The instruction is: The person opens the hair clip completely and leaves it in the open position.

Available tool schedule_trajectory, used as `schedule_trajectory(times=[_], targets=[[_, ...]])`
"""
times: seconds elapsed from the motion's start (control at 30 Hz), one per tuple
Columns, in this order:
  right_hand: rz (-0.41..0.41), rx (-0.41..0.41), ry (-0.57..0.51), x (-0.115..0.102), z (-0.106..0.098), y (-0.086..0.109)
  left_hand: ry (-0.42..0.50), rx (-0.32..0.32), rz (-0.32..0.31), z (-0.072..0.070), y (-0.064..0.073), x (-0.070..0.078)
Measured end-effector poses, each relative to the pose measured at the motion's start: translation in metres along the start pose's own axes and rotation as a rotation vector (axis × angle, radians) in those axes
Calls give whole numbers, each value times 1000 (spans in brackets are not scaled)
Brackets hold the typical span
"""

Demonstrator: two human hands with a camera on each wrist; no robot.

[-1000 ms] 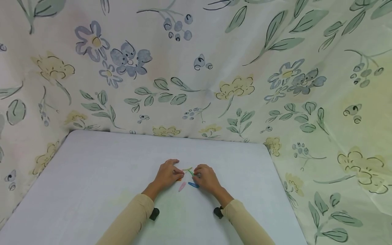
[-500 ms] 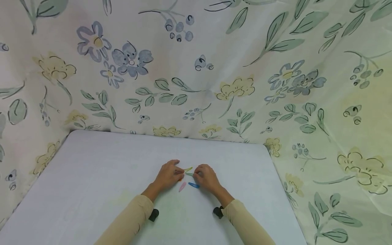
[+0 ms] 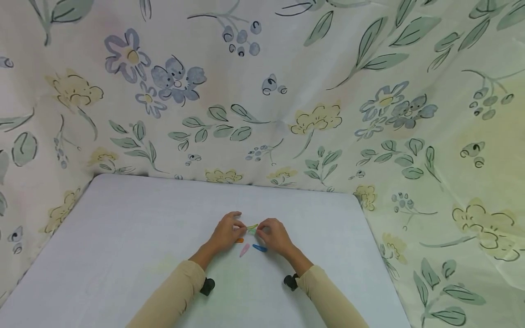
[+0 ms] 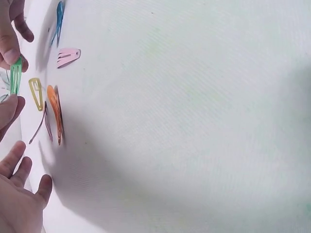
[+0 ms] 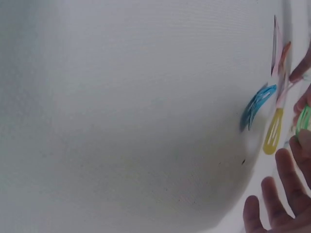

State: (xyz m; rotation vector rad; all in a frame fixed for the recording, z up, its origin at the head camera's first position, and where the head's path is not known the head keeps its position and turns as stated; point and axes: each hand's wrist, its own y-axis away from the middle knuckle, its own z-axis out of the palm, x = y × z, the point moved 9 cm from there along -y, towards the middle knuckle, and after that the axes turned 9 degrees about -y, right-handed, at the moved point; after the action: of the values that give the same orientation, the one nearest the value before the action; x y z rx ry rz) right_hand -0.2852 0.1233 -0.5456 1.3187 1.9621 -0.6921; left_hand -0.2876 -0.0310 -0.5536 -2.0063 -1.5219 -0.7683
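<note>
A green snap hair clip (image 4: 16, 76) is held between both hands. My left hand (image 3: 226, 233) pinches one end with thumb and index finger, its other fingers spread. Thumb and fingertips of my right hand (image 3: 276, 236) pinch the opposite end. Just past it lies a yellow hair clip (image 4: 36, 94). An orange hair clip (image 4: 55, 114) rests by the left hand, with a thin purplish clip (image 4: 47, 121) beside it in the left wrist view. Nearer to me are a pink hair clip (image 3: 244, 250) and a blue hair clip (image 3: 259, 248). Fingers partly cover the green clip.
The clips lie on a white table (image 3: 135, 237). Behind it and at the sides hangs a floral cloth (image 3: 229, 95). A black wrist camera (image 3: 208, 286) sits under the left sleeve, and another black camera (image 3: 290, 282) under the right.
My right hand has shifted slightly left, bringing the green clip to my left fingers. The clip has turned from a slant. More of the orange clip shows now.
</note>
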Motion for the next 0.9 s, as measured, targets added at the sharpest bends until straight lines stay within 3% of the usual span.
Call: schedule_trajectory(times=[0.17,0.33,0.47,0.7,0.9], targets=[[65,-15,-94,3,-2,-1,65,12,-2,-4,-1,0],[223,-45,-292,13,-3,-3,160,3,13,-8,-5,2],[335,-72,-440,22,-2,-1,229,-33,-28,-9,-7,1],[317,-109,-549,19,-6,-2,427,-135,-134,-4,-7,-1],[311,-133,-645,15,-7,-2,530,-166,-214,-1,-5,-5]])
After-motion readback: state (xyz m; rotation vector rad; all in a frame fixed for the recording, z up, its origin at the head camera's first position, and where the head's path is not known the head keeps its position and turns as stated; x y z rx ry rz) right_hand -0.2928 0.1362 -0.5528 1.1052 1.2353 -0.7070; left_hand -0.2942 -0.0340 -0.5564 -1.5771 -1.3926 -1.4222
